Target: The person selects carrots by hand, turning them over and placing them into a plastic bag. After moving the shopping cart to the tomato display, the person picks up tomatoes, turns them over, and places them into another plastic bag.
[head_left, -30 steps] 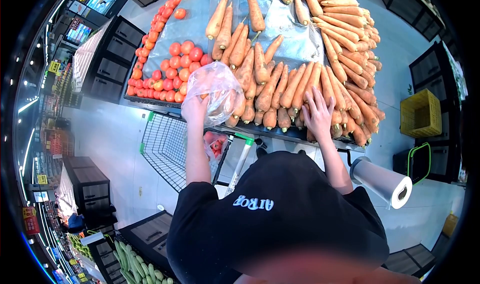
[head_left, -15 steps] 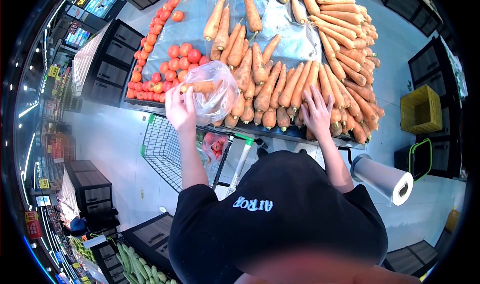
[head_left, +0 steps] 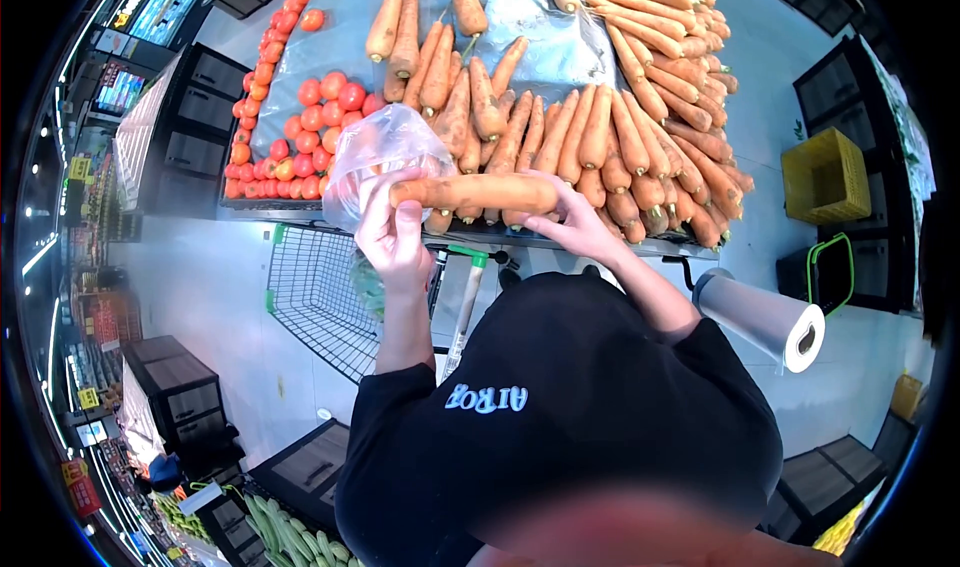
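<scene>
A large orange carrot [head_left: 480, 193] lies level across the front of my body, over the near edge of the carrot pile [head_left: 640, 132]. My left hand [head_left: 395, 229] grips its left end, with a clear plastic bag [head_left: 385, 147] hanging behind that hand. My right hand [head_left: 578, 219] has its fingers round the carrot's right end. What the bag holds is hard to make out. Red tomatoes [head_left: 320, 117] lie on the stand just beyond the bag.
A shopping cart [head_left: 325, 297] stands below the stand at the left. At the right are a roll of plastic bags [head_left: 760, 317], a yellow crate [head_left: 825, 177] and a black basket with a green handle [head_left: 830, 272]. Green vegetables [head_left: 290, 537] lie at the bottom left.
My right hand has left the pile and moved left to the carrot's end. The carrot now lies level in front of the bag, held at both ends. The view has shifted slightly.
</scene>
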Available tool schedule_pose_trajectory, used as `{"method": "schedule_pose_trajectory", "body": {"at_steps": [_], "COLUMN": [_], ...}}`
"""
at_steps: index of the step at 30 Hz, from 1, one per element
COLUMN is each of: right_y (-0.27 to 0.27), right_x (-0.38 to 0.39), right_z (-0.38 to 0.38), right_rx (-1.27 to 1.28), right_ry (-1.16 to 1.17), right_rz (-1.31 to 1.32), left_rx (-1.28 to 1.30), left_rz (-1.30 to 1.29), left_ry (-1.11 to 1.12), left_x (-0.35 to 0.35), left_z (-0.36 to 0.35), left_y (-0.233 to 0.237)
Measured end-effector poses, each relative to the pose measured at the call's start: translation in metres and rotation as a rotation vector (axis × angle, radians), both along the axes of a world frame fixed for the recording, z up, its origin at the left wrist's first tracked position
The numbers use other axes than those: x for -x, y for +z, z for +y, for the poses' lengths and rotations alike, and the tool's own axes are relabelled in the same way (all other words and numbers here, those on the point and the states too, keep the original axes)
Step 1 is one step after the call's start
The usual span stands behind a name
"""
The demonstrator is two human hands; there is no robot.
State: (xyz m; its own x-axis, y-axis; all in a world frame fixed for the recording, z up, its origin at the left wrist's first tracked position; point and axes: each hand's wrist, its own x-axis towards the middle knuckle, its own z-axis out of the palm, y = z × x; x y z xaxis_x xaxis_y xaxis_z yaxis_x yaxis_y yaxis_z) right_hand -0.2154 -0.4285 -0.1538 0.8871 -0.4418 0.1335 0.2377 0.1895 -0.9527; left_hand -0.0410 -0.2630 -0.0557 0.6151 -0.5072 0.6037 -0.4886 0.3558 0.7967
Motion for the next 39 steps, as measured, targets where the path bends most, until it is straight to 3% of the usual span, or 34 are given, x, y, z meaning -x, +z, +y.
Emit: {"method": "schedule_pose_trajectory", "body": {"at_steps": [1,3,6,8,9,11,17,26,29,32,34,35,39], "right_y": [0.005,0.009,0.044,0.056,0.066,0.072,0.07,0.064,0.064,0.058,0.056,0.045,0.028], "right_x": [0.006,0.017,0.039,0.051,0.052,0.055,0.059,0.056,0.065,0.071,0.069,0.07,0.063], "right_z": [-0.005,-0.013,-0.023,-0.031,-0.033,-0.035,-0.047,-0.057,-0.056,-0.063,-0.058,-0.061,-0.057], "right_rx": [-0.094,-0.092,-0.024,0.19,0.516,0.628,0.687,0.87,0.365,0.334,0.142,0.08,-0.022], "right_ry": [0.099,0.055,-0.037,-0.163,-0.307,-0.358,-0.413,-0.493,-0.278,-0.148,-0.143,-0.139,-0.24], "right_rz": [0.03,-0.021,0.005,0.051,0.054,0.108,0.23,0.092,0.169,0.297,0.217,0.213,0.259], "left_rx": [0.039,0.143,0.024,-0.088,-0.137,-0.166,-0.273,-0.313,-0.348,-0.464,-0.575,-0.731,-0.931], "left_rz": [0.113,0.379,0.407,0.459,0.482,0.588,0.531,0.418,0.498,0.581,0.714,0.598,0.379], "left_ry": [-0.06,-0.148,-0.056,-0.085,-0.097,-0.162,-0.21,-0.14,-0.12,-0.082,-0.087,0.005,-0.079], "left_x": [-0.002,0.001,0.0,0.002,0.0,0.007,0.01,0.012,0.012,0.009,0.009,0.012,0.019], "left_z": [-0.003,-0.007,-0.009,-0.006,-0.004,-0.002,0.001,-0.008,-0.01,-0.01,-0.006,-0.011,-0.014], "left_y": [-0.014,-0.026,-0.039,-0.049,-0.063,-0.07,-0.078,-0.062,-0.064,-0.073,-0.077,-0.078,-0.06]}}
